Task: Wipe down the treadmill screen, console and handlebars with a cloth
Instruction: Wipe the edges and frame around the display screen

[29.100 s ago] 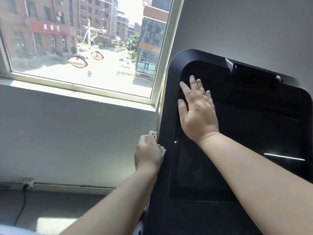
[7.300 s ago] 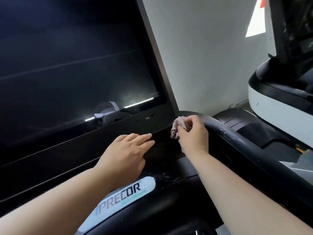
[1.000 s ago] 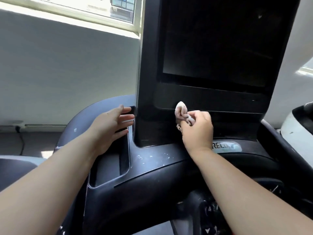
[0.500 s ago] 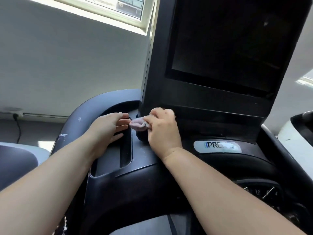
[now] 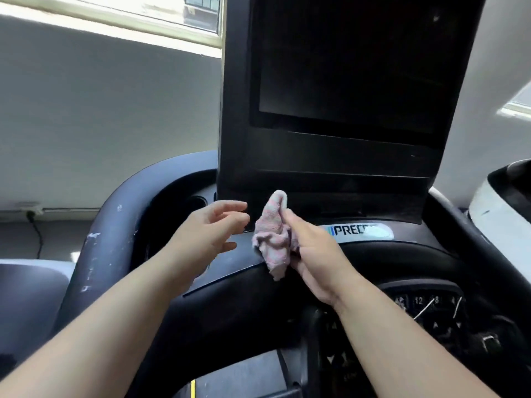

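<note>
One pink cloth [image 5: 273, 239] clutched in right grip [image 5: 313, 254], shifted right along the console [image 5: 402, 254], left grip [image 5: 207, 234] released, now lifted clear, one dark screen [image 5: 344, 67]

Lit brightly by daylight from the window [image 5: 120, 10] left of the screen [image 5: 344, 67], blown out there. Dim below the screen. Softly blurred throughout, bowed toward edges.

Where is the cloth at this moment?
Head view, centre: the pink cloth is bunched in the right hand, in front of the console, just left of the PRECOR badge, with the open left hand on its left.
</note>
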Action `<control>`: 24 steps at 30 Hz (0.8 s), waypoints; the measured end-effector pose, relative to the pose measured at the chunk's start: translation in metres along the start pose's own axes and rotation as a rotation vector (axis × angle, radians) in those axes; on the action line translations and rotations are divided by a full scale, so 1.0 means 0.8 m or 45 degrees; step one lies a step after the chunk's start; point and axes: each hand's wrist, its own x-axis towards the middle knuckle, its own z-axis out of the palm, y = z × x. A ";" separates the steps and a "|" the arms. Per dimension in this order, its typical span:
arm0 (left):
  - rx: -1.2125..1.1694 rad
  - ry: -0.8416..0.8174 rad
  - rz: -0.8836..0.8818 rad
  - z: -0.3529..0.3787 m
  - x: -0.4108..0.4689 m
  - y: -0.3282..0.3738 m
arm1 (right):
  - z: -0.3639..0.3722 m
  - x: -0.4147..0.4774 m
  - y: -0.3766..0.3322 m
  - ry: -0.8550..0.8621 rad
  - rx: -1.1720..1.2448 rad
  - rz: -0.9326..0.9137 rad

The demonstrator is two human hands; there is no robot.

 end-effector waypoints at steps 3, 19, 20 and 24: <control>-0.033 -0.133 -0.018 0.041 -0.011 0.017 | -0.018 -0.016 -0.001 -0.025 0.307 0.020; 0.810 0.031 0.267 0.234 0.009 0.083 | -0.242 -0.044 -0.074 0.470 -0.534 -0.603; 0.835 0.038 0.291 0.252 0.012 0.089 | -0.262 -0.044 -0.078 0.444 -0.511 -0.585; 0.705 -0.027 0.221 0.323 0.019 0.102 | -0.332 -0.044 -0.092 0.209 -0.364 -0.427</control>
